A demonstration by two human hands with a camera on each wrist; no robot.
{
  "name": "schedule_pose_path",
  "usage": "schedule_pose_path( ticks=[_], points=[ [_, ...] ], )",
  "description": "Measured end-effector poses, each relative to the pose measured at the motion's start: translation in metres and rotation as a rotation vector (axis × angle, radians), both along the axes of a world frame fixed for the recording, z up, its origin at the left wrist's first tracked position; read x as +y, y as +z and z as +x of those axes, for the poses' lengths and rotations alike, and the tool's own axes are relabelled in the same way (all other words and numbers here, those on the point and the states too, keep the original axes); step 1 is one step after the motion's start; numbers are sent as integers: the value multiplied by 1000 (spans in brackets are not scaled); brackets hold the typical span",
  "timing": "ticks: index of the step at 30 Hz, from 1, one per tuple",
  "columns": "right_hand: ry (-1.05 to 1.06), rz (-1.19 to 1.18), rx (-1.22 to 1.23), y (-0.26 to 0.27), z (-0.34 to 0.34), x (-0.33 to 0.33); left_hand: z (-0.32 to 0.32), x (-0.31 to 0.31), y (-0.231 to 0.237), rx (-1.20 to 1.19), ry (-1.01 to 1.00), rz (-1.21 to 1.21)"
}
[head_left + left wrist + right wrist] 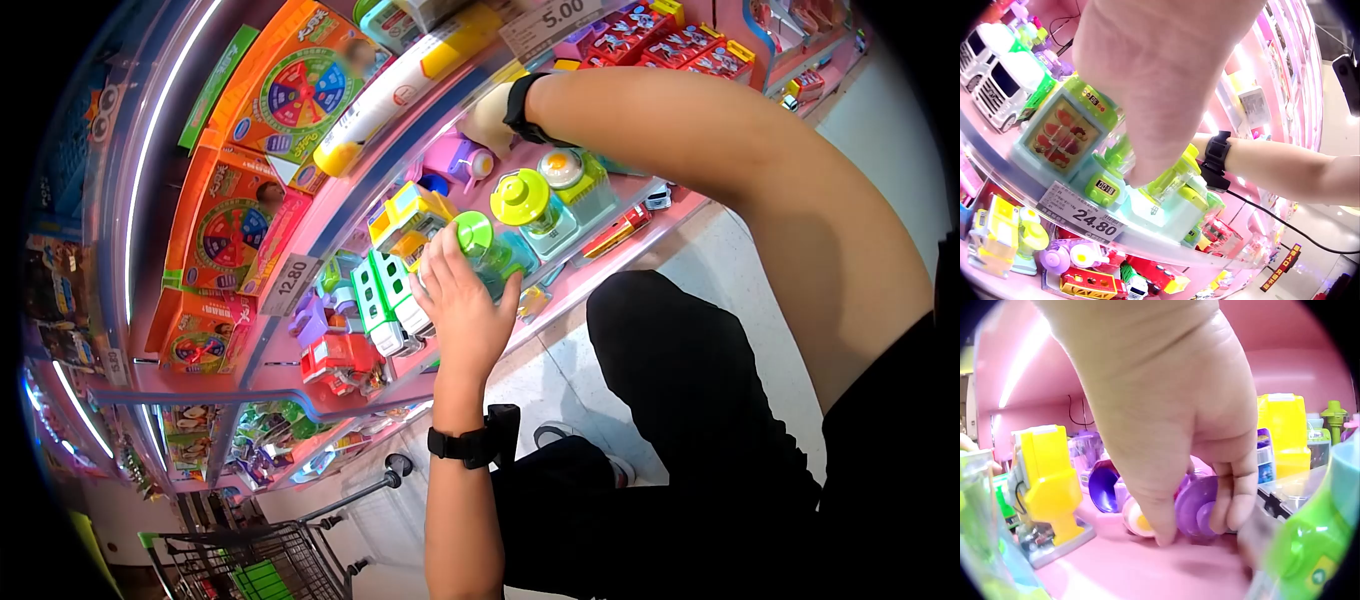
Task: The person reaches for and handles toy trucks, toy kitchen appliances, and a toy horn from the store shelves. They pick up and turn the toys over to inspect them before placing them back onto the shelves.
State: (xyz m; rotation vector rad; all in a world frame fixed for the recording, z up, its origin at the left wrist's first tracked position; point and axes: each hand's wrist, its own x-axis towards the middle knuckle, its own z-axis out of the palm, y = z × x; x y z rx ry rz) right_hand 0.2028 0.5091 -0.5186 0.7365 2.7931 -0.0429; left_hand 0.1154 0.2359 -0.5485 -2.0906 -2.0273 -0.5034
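Observation:
In the head view my left hand (465, 310) lies over a teal toy microwave and a toy blender with a green lid (474, 232), fingers extended and thumb to the side. The left wrist view shows the microwave's food-picture door (1060, 134) and the blender's base (1105, 189) beneath the hand. Farther along the shelf, my right hand (1179, 406) has its fingers curled round a purple toy with a round disc (1196, 509). Its thumb comes down beside a white part with a yellow centre (1141, 519). A purple toy with an egg-like part (458, 160) shows beside the hand.
Yellow toy machines (1054, 481) flank the right hand. Toy trucks (385, 300) stand left of the left hand, and more juicer toys (525, 200) sit along the front edge. Boxed games (300, 90) fill the shelf above. A shopping cart (260, 560) stands on the floor.

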Motion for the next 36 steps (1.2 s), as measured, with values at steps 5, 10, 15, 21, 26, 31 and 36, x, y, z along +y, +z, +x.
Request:
schedule_pose_path(
  ticks=[5, 10, 15, 21, 26, 31, 36],
  points=[
    [35, 82, 170, -17, -5, 14, -1, 0, -1, -5, 9, -2],
    [35, -85, 122, 53, 11, -17, -2, 1, -2, -15, 14, -26],
    [2, -87, 192, 62, 22, -22, 0, 1, -2, 31, -5, 16],
    [-8, -91, 228, 57, 23, -28, -2, 2, -3, 26, -18, 27],
    [28, -87, 251, 58, 5, -40, -1, 1, -3, -4, 16, -19],
    [83, -82, 273, 56, -26, -56, -2, 0, -2, -8, -5, -15],
    [89, -34, 226, 40, -51, -46, 1, 0, -2, -4, 17, -1]
  ],
)
